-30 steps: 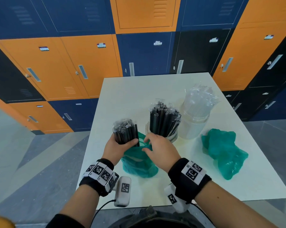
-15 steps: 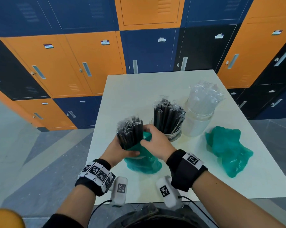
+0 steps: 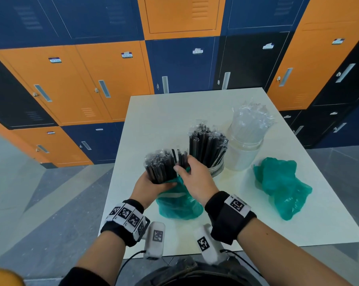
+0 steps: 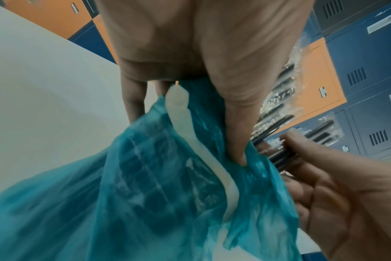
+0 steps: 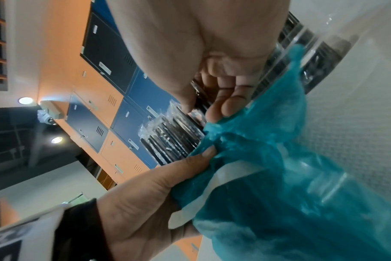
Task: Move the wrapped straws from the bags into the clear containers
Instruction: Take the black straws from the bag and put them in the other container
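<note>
My left hand (image 3: 151,183) grips a bundle of black wrapped straws (image 3: 164,167) where it sticks up out of a teal bag (image 3: 179,205) standing at the table's near middle. My right hand (image 3: 192,172) pinches a few black straws (image 3: 182,158) at the bundle's right side; the right wrist view shows the pinched straws (image 5: 198,104) between thumb and fingers. In the left wrist view the teal bag (image 4: 145,185) hangs below the left thumb. Just behind stands a clear container (image 3: 215,169) with black straws (image 3: 205,144), and to its right a clear container (image 3: 241,153) with clear straws (image 3: 250,122).
A second teal bag (image 3: 282,184) lies crumpled at the right on the white table (image 3: 164,112). Orange, blue and black lockers (image 3: 112,79) stand behind and to the right. The floor drops off past the table's left edge.
The left hand has lifted the black bundle higher out of the teal bag. The right hand moved from the bag's rim up to the bundle's right side and took hold of a few straws.
</note>
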### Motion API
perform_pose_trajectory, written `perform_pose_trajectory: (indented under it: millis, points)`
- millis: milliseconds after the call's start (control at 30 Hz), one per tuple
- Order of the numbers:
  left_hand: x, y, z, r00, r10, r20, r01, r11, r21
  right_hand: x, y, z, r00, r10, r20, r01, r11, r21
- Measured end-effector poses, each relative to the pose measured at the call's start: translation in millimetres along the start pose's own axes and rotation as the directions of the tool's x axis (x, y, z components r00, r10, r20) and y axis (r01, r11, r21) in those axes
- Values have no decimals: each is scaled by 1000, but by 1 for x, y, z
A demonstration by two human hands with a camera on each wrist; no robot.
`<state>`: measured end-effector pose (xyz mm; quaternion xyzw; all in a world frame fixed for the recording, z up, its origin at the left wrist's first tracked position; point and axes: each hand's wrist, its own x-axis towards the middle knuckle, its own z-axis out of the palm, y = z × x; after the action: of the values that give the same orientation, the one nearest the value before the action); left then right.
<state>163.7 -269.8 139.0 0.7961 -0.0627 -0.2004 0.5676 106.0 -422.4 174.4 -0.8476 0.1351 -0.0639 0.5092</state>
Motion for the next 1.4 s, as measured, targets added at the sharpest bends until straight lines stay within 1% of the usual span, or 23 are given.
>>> perform_pose_trajectory:
  millis: [167, 267, 333, 400, 500, 633, 700, 733, 800, 867, 933, 1033, 1100, 1167, 1200, 1233, 1267, 1333, 1400]
  points:
    - [3, 0, 4, 999, 17, -43, -15, 998, 65, 3, -8, -18, 993, -110, -34, 103, 981, -163]
    - [4, 0, 6, 998, 12, -55, -9, 998, 61, 8, -19, -38, 982, -161, -98, 136, 965, -225]
    - [4, 0, 7, 998, 2, -59, 1, 998, 59, 12, -31, -56, 977, -170, -132, 142, 971, -194]
    - [5, 0, 9, 998, 0, -55, 5, 997, 80, 14, -43, -74, 972, -161, -171, 146, 984, -98]
    - [6, 1, 11, 998, 1, -58, 3, 997, 80, 18, -58, -99, 950, -152, -274, 160, 987, 9]
    - [6, 2, 11, 998, -1, -65, 5, 998, 69, 20, -68, -123, 876, -202, -438, 220, 976, -11]
    - [7, 0, 10, 998, -6, -68, 11, 997, 70, 21, -66, -126, 856, -215, -469, 220, 974, -46]
    - [7, 0, 10, 998, -13, -69, 17, 998, 62, 22, -62, -124, 859, -221, -462, 203, 975, -87]
    - [7, 1, 10, 997, -16, -70, 20, 999, 48, 24, -45, -116, 885, -221, -410, 140, 966, -219]
    - [7, 3, 10, 997, -17, -72, 20, 999, 49, 26, -21, -104, 908, -225, -354, 74, 917, -393]
    - [7, 4, 10, 997, -26, -76, 30, 998, 53, 25, 2, -91, 916, -217, -339, 5, 848, -530]
    - [8, 5, 9, 997, -32, -75, 37, 998, 58, 21, 22, -75, 905, -200, -376, -59, 815, -576]
    - [8, 5, 9, 997, -31, -76, 36, 997, 61, 20, 23, -73, 890, -229, -395, -40, 823, -567]
    - [8, 6, 9, 997, -29, -75, 34, 997, 62, 20, 19, -76, 880, -281, -383, 61, 866, -496]
    - [8, 7, 9, 997, -27, -74, 32, 997, 64, 21, 18, -78, 879, -311, -360, 115, 873, -474]
    - [8, 7, 9, 997, -25, -74, 30, 997, 66, 21, 19, -80, 887, -337, -317, 151, 858, -490]
    - [8, 7, 9, 997, -25, -74, 30, 997, 68, 22, 20, -79, 899, -353, -259, 166, 822, -545]
    - [7, 7, 8, 997, -29, -77, 34, 997, 67, 22, 26, -75, 918, -358, -173, 157, 725, -670]
    - [7, 6, 8, 997, -30, -77, 35, 997, 73, 22, 33, -71, 923, -348, -162, 125, 671, -731]
